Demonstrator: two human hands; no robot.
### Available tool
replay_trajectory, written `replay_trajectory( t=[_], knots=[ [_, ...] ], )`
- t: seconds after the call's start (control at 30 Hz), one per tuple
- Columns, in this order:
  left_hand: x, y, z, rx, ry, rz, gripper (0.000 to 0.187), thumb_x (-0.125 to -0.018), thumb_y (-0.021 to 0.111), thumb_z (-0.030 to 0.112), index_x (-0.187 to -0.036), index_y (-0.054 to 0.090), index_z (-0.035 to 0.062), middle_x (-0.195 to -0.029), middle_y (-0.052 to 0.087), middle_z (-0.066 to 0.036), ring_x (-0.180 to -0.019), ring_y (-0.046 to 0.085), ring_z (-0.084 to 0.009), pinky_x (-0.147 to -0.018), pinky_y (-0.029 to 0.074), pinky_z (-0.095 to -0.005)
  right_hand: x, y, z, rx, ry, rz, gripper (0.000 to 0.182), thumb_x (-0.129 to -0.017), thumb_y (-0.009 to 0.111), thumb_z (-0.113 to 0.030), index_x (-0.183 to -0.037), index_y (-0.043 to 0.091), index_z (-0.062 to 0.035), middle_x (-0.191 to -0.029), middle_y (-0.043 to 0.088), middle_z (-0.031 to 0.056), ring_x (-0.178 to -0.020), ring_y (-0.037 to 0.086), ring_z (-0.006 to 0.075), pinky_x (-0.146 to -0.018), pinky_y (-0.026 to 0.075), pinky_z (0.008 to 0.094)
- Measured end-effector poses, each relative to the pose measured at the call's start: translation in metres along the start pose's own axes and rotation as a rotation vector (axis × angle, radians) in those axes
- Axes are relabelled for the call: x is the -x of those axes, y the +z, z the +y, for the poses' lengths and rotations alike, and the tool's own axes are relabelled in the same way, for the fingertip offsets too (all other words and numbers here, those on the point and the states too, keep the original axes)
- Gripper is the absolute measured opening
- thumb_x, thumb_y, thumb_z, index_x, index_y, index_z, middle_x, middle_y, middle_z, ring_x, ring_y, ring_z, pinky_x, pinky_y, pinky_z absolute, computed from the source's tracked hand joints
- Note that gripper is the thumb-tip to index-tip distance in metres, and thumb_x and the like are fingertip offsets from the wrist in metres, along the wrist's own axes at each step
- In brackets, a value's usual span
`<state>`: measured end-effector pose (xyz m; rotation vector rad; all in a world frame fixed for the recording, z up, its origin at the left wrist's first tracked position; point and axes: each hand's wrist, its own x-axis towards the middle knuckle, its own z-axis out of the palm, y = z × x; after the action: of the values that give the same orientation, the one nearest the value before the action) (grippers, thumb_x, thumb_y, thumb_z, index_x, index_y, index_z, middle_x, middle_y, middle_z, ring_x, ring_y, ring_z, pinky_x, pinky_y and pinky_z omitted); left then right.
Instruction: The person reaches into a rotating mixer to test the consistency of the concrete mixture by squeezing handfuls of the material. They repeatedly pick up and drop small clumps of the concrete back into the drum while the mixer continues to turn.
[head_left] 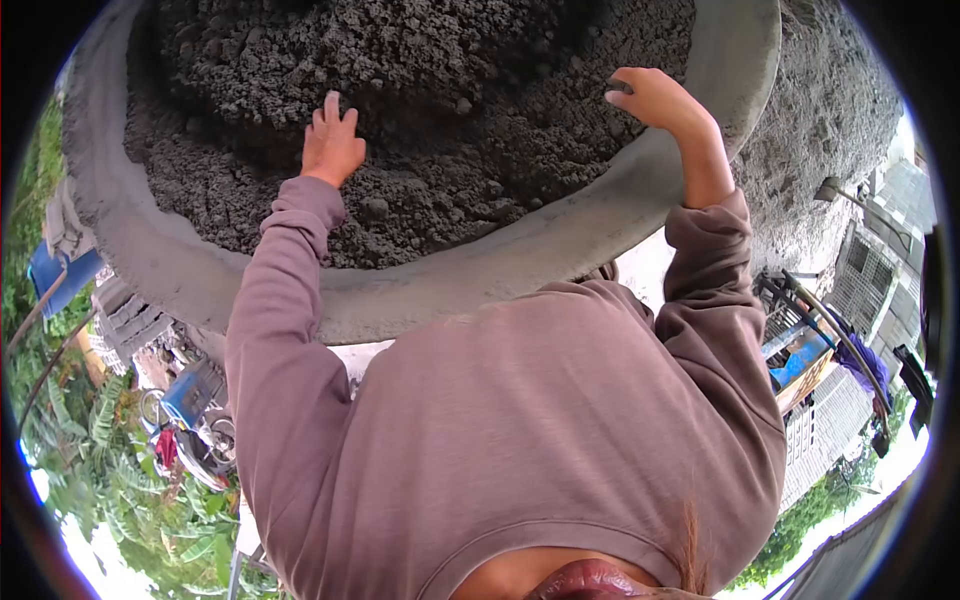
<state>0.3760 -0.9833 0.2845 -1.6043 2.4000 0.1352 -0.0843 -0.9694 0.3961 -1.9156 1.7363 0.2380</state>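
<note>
A wide round basin with a smooth grey rim fills the upper view. Inside lies dark, crumbly, damp-looking material, heaped higher toward the back. My left hand is over the left part of it, fingers spread and pointing away from me, nothing seen in them. At the right side, my right hand reaches in across the rim with bent wrist and curled fingers. A small dark patch shows between its thumb and fingers; I cannot tell what it is.
A rough grey mound stands beyond the rim on the right. Left of the basin are a blue sheet, stacked grey slabs and a parked motorcycle. At right, a crate sits near a purple cloth.
</note>
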Motion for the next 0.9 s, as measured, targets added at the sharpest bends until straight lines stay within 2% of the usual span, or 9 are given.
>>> replay_trajectory(
  t=[0.17, 0.23, 0.27, 0.5, 0.57, 0.6, 0.73, 0.8, 0.9],
  knots=[
    [-0.003, 0.008, -0.024, 0.044, 0.069, -0.006, 0.049, -0.078, 0.063, 0.02, -0.125, 0.056, 0.0158, -0.137, 0.038, -0.017, -0.112, 0.051, -0.0357, -0.091, 0.047, -0.0458, -0.01, 0.023, -0.015, 0.276, -0.068, -0.277, 0.038, -0.086, 0.063, -0.032, -0.109, 0.066, -0.0026, -0.103, 0.068, 0.0199, -0.099, 0.064, 0.0358, -0.083, 0.051, 0.045],
    [-0.006, -0.005, -0.02, 0.095, 0.031, -0.144, 0.046, -0.079, 0.063, 0.022, -0.124, 0.058, 0.0182, -0.132, 0.043, -0.018, -0.112, 0.052, -0.0368, -0.092, 0.047, -0.0454, -0.009, 0.02, -0.032, 0.251, 0.02, -0.573, 0.039, -0.086, 0.063, -0.033, -0.108, 0.065, -0.0013, -0.102, 0.068, 0.0199, -0.098, 0.065, 0.0353, -0.081, 0.052, 0.0451],
    [-0.006, 0.0, -0.022, 0.129, 0.045, -0.089, 0.042, -0.081, 0.064, 0.026, -0.121, 0.06, 0.015, -0.114, 0.049, -0.022, -0.105, 0.054, -0.0391, -0.089, 0.047, -0.0487, -0.013, 0.033, -0.018, 0.218, -0.042, -0.54, 0.039, -0.087, 0.063, -0.034, -0.11, 0.065, -0.0024, -0.105, 0.067, 0.02, -0.1, 0.064, 0.0361, -0.083, 0.051, 0.0452],
    [0.019, -0.014, -0.033, 0.222, -0.001, -0.303, 0.033, -0.086, 0.058, 0.036, -0.108, 0.061, 0.0118, -0.101, 0.058, -0.021, -0.094, 0.058, -0.0392, -0.083, 0.048, -0.0487, -0.01, 0.03, -0.037, 0.034, -0.099, -0.279, 0.041, -0.089, 0.061, -0.035, -0.116, 0.063, -0.0042, -0.111, 0.066, 0.0203, -0.107, 0.06, 0.0382, -0.091, 0.048, 0.0456],
    [0.021, -0.023, -0.041, 0.436, 0.058, -0.575, 0.034, -0.087, 0.054, 0.037, -0.107, 0.061, 0.0104, -0.092, 0.063, -0.019, -0.088, 0.06, -0.0385, -0.08, 0.047, -0.0478, -0.009, 0.03, -0.041, 0.075, -0.114, -0.338, 0.04, -0.09, 0.06, -0.034, -0.116, 0.063, -0.0039, -0.111, 0.065, 0.0199, -0.107, 0.061, 0.0379, -0.092, 0.048, 0.0455],
    [0.029, -0.03, -0.041, 0.478, 0.141, -0.526, 0.034, -0.087, 0.053, 0.036, -0.106, 0.061, 0.0091, -0.088, 0.066, -0.019, -0.085, 0.061, -0.038, -0.078, 0.047, -0.0477, -0.009, 0.025, -0.045, 0.118, -0.127, -0.399, 0.04, -0.09, 0.06, -0.034, -0.115, 0.063, -0.0036, -0.112, 0.065, 0.0194, -0.107, 0.061, 0.0377, -0.092, 0.048, 0.0453],
    [0.054, -0.062, -0.034, 0.454, 0.164, -0.602, 0.033, -0.088, 0.051, 0.035, -0.106, 0.061, 0.0085, -0.091, 0.065, -0.02, -0.086, 0.061, -0.0383, -0.077, 0.047, -0.0481, -0.012, 0.005, -0.074, 0.503, -0.117, -0.415, 0.04, -0.089, 0.062, -0.034, -0.115, 0.062, -0.003, -0.11, 0.065, 0.0183, -0.109, 0.06, 0.0355, -0.093, 0.048, 0.0445],
    [0.066, -0.106, -0.018, 0.448, 0.162, -0.621, 0.038, -0.085, 0.052, 0.038, -0.106, 0.065, 0.0093, -0.098, 0.066, -0.02, -0.094, 0.062, -0.0383, -0.084, 0.047, -0.0472, -0.016, -0.006, -0.088, 0.392, -0.227, -0.291, 0.04, -0.09, 0.061, -0.032, -0.116, 0.062, -0.0032, -0.111, 0.065, 0.018, -0.11, 0.059, 0.0353, -0.094, 0.048, 0.044],
    [0.082, -0.133, -0.001, 0.529, 0.186, -0.505, 0.036, -0.085, 0.051, 0.035, -0.104, 0.065, 0.0086, -0.092, 0.066, -0.02, -0.09, 0.062, -0.0379, -0.08, 0.048, -0.0478, -0.023, -0.011, -0.113, 0.194, -0.39, -0.059, 0.037, -0.093, 0.057, -0.028, -0.12, 0.059, -0.0027, -0.115, 0.063, 0.0175, -0.111, 0.058, 0.0345, -0.094, 0.047, 0.0426]
  ],
)
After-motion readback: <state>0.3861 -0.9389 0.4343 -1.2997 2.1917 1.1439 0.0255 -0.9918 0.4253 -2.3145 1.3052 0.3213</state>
